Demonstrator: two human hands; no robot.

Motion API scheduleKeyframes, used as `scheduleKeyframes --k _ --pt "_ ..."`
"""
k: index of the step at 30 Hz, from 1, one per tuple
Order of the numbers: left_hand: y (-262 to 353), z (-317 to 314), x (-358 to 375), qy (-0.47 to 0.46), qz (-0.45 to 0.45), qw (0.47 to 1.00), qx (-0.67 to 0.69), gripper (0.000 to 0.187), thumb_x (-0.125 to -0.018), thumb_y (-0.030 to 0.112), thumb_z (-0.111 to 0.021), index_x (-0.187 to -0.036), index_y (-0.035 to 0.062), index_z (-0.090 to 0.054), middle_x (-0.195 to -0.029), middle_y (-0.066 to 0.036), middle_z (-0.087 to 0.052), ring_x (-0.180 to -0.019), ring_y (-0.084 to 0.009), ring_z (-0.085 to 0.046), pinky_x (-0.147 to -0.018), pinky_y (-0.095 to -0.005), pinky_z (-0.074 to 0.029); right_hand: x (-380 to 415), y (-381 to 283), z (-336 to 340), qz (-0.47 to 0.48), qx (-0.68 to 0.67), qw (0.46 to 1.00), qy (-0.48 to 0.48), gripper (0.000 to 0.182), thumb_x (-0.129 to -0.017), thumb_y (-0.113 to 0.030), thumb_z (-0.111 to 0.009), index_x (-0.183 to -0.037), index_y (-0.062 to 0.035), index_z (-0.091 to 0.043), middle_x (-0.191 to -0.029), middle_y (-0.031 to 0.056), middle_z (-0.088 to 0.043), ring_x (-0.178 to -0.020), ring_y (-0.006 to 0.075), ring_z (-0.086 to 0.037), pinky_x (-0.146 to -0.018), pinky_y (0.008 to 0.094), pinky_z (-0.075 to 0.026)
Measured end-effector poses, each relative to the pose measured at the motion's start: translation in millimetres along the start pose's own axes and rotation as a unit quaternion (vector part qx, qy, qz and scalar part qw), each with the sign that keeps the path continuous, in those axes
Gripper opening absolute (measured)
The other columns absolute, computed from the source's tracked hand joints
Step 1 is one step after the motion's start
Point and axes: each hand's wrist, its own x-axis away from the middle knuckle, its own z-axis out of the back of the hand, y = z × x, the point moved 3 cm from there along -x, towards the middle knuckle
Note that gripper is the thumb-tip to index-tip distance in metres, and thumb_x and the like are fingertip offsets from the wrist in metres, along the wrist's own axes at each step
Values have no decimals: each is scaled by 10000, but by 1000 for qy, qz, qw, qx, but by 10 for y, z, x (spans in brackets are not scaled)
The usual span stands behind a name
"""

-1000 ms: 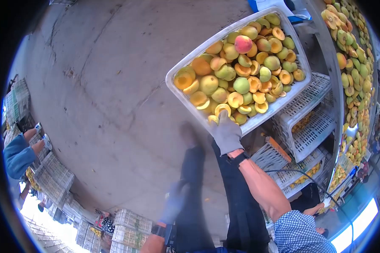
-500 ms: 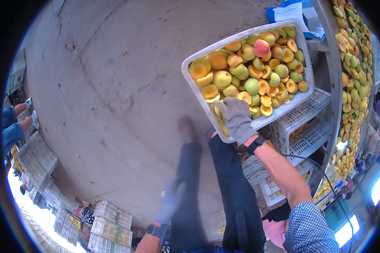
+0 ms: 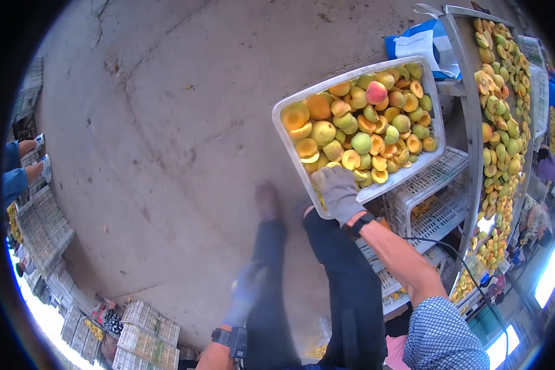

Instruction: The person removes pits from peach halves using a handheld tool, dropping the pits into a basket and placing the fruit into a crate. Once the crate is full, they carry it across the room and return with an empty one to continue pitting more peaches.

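Note:
A white plastic crate (image 3: 359,77) full of yellow and green stone fruit that look like peaches (image 3: 361,142), many of them halved, lies in front of me. My right hand (image 3: 340,188), in a grey glove, is closed over the crate's near left corner, with fingers over the rim beside the fruit. My left hand (image 3: 248,285), also gloved, hangs low in front of my left leg, apart from the crate. Its fingers are smeared by motion. One reddish peach (image 3: 376,93) stands out near the back of the crate.
More slotted white crates (image 3: 435,179) sit under the metal-edged table (image 3: 473,129) at right, which bears halved fruit. A blue and white bag (image 3: 422,48) lies behind the crate. A black cable (image 3: 456,251) crosses near my right arm. Another person's feet (image 3: 45,166) show at far left.
My view has shifted, so the crate and the table sit lower and slightly closer together in it. My right hand stays on the same crate corner; my left hand still hangs low.

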Motion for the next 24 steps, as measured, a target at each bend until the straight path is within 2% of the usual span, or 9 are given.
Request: scheduleKeyframes --k 5,9,14,16,20,21,22,23,24 --pt "-41 37 -149 11 -31 999 -32 246 -924 118 -603 -1142 5 -622 -1030 -56 -662 -922 -109 -602 -832 -255 -480 18 82 -222 -199 -217 956 -19 122 -839 -144 -543 -934 -70 -559 -868 145 -609 -829 362 -608 -703 445 -469" --pt "-85 -20 -418 49 15 998 26 271 -948 190 -579 -1136 0 -623 -989 -50 -668 -883 -109 -605 -808 -253 -479 -121 105 -183 -118 -29 982 -145 141 -879 -142 -494 -974 -77 -576 -903 146 -610 -849 318 -628 -740 448 -484" --pt "6 -349 -1074 43 49 996 67 296 -957 244 -564 -1126 10 -627 -920 -50 -664 -800 -106 -608 -712 -255 -487 9 439 -252 -167 -90 979 -74 180 -888 -169 -504 -1021 -80 -585 -942 132 -590 -853 310 -625 -747 442 -487" --pt "452 -533 -1307 40 42 993 107 308 -955 248 -569 -1142 7 -612 -929 -55 -661 -803 -108 -609 -718 -257 -488 123 684 -62 -83 -168 982 4 219 -893 -193 -514 -1072 -89 -584 -1007 121 -584 -884 318 -616 -767 428 -488" --pt "937 -974 -1729 98 -14 978 186 360 -937 265 -603 -1170 -8 -571 -1004 -79 -651 -826 -147 -618 -773 -296 -496 323 2005 431 -127 -49 980 142 267 -874 -140 -491 -1116 -59 -572 -1173 113 -552 -1052 281 -564 -865 398 -468" --pt "1119 -1093 -1787 160 -2 968 193 366 -932 268 -610 -1164 -12 -569 -1024 -82 -647 -831 -161 -618 -784 -308 -498 487 2802 -112 -167 372 913 14 265 -876 -142 -480 -1101 -55 -589 -1138 127 -581 -1090 267 -552 -895 412 -453" --pt "1093 -1256 -1908 143 0 956 255 367 -923 266 -623 -1162 -8 -573 -1025 -83 -649 -847 -169 -619 -782 -311 -500 443 3178 188 -165 308 931 107 254 -879 -175 -487 -1076 -66 -606 -1065 141 -619 -946 300 -615 -758 445 -490" --pt "1009 -1358 -1998 135 2 940 313 368 -914 263 -636 -1160 -4 -577 -1026 -84 -651 -863 -177 -620 -781 -315 -502 391 3589 468 -208 161 964 40 274 -915 -234 -486 -1073 -42 -603 -991 170 -649 -826 331 -643 -664 479 -488" --pt "1031 -1403 -2042 170 5 947 273 364 -908 261 -644 -1152 -1 -583 -1015 -79 -654 -868 -170 -621 -764 -311 -505 315 3871 603 -365 50 925 90 341 -954 -312 -458 -1071 -20 -590 -937 200 -658 -773 364 -649 -630 493 -485"
